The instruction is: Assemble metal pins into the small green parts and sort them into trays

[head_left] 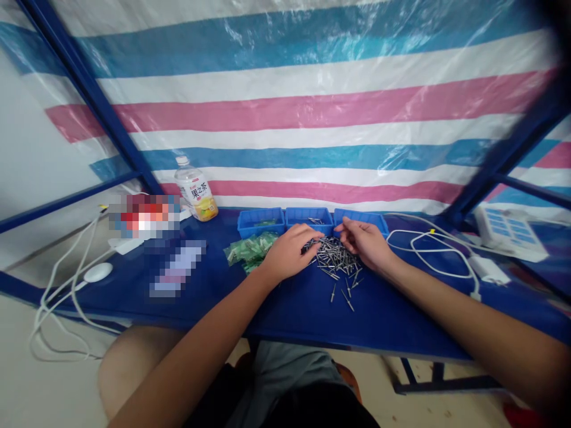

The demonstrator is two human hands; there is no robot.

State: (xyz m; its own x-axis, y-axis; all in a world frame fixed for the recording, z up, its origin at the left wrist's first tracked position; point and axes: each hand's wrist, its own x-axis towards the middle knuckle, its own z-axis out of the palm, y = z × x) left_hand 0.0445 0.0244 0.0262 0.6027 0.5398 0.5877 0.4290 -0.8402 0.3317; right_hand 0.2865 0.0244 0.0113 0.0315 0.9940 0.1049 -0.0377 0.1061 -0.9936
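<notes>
While I watch the head feed from my remote station, I log items largest first: a striped plastic sheet [312,113] in blue, white and pink fills the background behind a blue frame [96,101]. Below it lies the blue worktop [303,309], which carries everything else. White cable [428,252] loops across its right end, near a white power strip [508,233] at the far right. Three blue bins [261,223] stand side by side along the back edge. The left one holds some green pieces and the middle one a few pins. A drink bottle [196,193] with a white cap stands upright to the left of the bins. The left hand [289,252] is palm down, its grip curled over the left edge of the pile of metal pins [336,258], fingertips touching the pile. Whether anything is pinched I cannot tell. The right hand [366,244] sits at the pile's right side, just in front of the right bin. Its grip is nearly closed, thumb and fingertips drawn together over the pile's far edge. The view is too small to tell if a pin sits between them. The pile lies mid-worktop, between both hands. A heap of green pieces [252,248] lies just left of the left hand. A few stray pins [344,295] lie apart on the pile's near side.
</notes>
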